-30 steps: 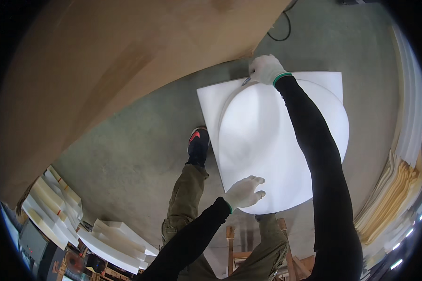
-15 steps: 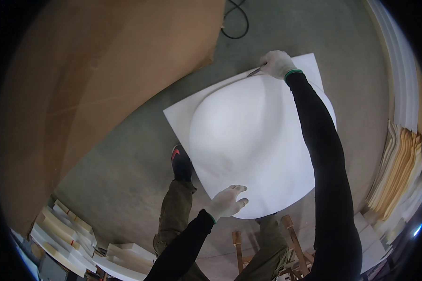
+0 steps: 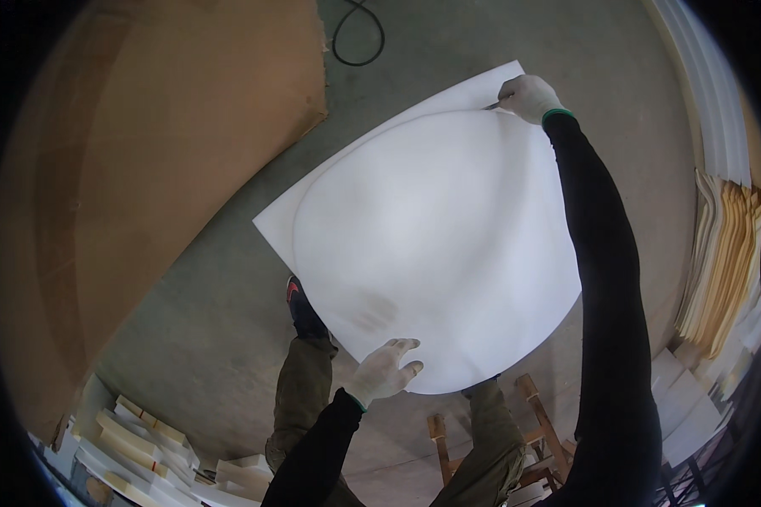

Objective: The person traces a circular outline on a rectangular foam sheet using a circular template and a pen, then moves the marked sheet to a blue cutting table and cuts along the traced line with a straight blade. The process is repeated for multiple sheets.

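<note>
A large round white disc [image 3: 414, 228] lies on top of a white angular sheet [image 3: 272, 221], whose corners stick out past its far and left edges. My gloved right hand [image 3: 530, 98] is closed at the disc's far right edge. It grips a thin, dark pointed tool [image 3: 492, 106] whose exact kind I cannot make out; its tip is at the disc's rim. My gloved left hand [image 3: 385, 370] is on the disc's near left edge, with fingers stretched out and slightly apart. A faint grey smudge shows on the disc beyond it.
A big brown cardboard sheet [image 3: 169, 127] fills the left side. A black cable [image 3: 380, 46] loops on the floor at the far side. White and yellowish foam pieces are stacked along the right [image 3: 727, 262] and lower left [image 3: 135, 448]. A wooden stand [image 3: 543, 418] is between my legs.
My right hand has moved rightward along the disc's far edge with the tool, passing the sheet's far corner. My left hand stays at the near edge. The whole view has shifted somewhat.
</note>
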A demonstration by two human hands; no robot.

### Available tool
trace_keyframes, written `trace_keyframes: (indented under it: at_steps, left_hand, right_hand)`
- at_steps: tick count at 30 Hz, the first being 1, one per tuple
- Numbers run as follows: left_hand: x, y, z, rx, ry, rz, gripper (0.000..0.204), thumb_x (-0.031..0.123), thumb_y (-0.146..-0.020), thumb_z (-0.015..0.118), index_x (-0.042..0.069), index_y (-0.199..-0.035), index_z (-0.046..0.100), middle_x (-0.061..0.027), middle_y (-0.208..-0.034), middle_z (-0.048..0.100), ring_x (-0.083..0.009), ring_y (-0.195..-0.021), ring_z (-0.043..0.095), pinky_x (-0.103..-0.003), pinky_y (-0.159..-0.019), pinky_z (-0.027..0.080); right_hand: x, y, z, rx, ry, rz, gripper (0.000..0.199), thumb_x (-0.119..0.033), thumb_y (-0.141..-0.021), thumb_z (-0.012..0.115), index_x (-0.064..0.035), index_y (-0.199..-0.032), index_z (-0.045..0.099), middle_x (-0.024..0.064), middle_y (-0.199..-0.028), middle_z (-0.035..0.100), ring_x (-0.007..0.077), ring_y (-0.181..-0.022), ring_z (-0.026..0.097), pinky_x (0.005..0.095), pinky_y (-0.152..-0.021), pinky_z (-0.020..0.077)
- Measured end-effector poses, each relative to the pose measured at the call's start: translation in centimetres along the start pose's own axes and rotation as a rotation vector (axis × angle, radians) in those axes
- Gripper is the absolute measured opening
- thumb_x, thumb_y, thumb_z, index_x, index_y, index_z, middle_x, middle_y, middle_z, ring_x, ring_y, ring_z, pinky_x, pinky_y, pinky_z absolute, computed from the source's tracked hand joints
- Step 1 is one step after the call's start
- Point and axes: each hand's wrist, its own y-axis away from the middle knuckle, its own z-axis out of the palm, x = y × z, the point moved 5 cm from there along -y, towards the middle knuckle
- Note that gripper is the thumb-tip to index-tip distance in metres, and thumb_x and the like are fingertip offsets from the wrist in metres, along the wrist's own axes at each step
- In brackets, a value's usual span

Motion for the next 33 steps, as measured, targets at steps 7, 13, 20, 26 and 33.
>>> trace_keyframes:
  at_steps: [7, 13, 20, 26, 33]
  left_hand:
    - [-0.5, -0.4, 0.8, 0.011, -0.045, -0.023, 0.048, 0.028, -0.094, 0.064, 0.002, -0.134, 0.056, -0.0198, -0.137, 0.057, -0.0354, -0.128, 0.053, -0.041, -0.109, 0.042]
    - [-0.2, -0.8, 1.3, 0.017, -0.080, -0.054, 0.048, 0.027, -0.093, 0.065, 0.003, -0.134, 0.057, -0.0192, -0.134, 0.059, -0.0344, -0.126, 0.055, -0.041, -0.106, 0.044]
    - [0.1, -1.7, 2.5, -0.022, -0.111, -0.111, 0.051, 0.029, -0.093, 0.064, 0.002, -0.135, 0.056, -0.0194, -0.137, 0.057, -0.0347, -0.128, 0.054, -0.041, -0.107, 0.044]
    - [-0.6, -2.2, 3.7, -0.047, -0.158, -0.147, 0.052, 0.029, -0.093, 0.064, 0.003, -0.137, 0.054, -0.0197, -0.137, 0.057, -0.0350, -0.126, 0.056, -0.042, -0.105, 0.045]
    - [-0.6, -2.8, 4.8, -0.087, -0.161, -0.226, 0.051, 0.027, -0.094, 0.065, 0.002, -0.137, 0.054, -0.0196, -0.137, 0.057, -0.0357, -0.123, 0.058, -0.042, -0.103, 0.046]
  right_hand:
    - [6.8, 2.6, 1.5, 0.042, -0.143, 0.094, 0.025, -0.026, -0.083, 0.067, -0.0132, -0.102, 0.077, 0.0091, -0.103, 0.074, 0.0282, -0.099, 0.069, 0.0384, -0.088, 0.0535]
    - [12.2, 5.4, 3.5, 0.125, -0.266, 0.122, 0.025, -0.024, -0.081, 0.069, -0.0075, -0.099, 0.076, 0.0134, -0.096, 0.074, 0.0301, -0.091, 0.070, 0.0384, -0.084, 0.0536]
    - [18.2, 9.0, 6.2, 0.087, -0.281, 0.162, 0.030, -0.026, -0.081, 0.067, -0.0110, -0.105, 0.076, 0.0097, -0.098, 0.075, 0.0274, -0.094, 0.069, 0.0382, -0.087, 0.0540]
    - [22.1, 13.6, 8.9, 0.095, -0.321, 0.232, 0.030, -0.026, -0.081, 0.067, -0.0103, -0.104, 0.076, 0.0101, -0.096, 0.075, 0.0274, -0.093, 0.069, 0.0382, -0.086, 0.0540]
    - [25.8, 19.5, 13.5, 0.133, -0.418, 0.289, 0.029, -0.027, -0.081, 0.067, -0.0097, -0.103, 0.076, 0.0099, -0.097, 0.075, 0.0279, -0.093, 0.069, 0.0386, -0.086, 0.0537]
